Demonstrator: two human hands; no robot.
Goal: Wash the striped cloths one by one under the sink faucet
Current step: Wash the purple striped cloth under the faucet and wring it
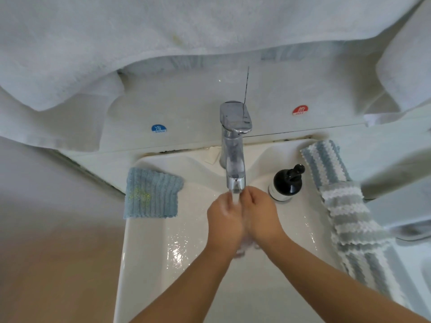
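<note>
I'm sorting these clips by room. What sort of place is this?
Most likely a bathroom washbasin: a white sink with a chrome faucet running, a black pump bottle on its rim, and white towels hanging above.

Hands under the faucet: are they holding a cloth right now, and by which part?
Cannot be told. Left hand and right hand are pressed together under the faucet; a pale blur shows below them.
</note>
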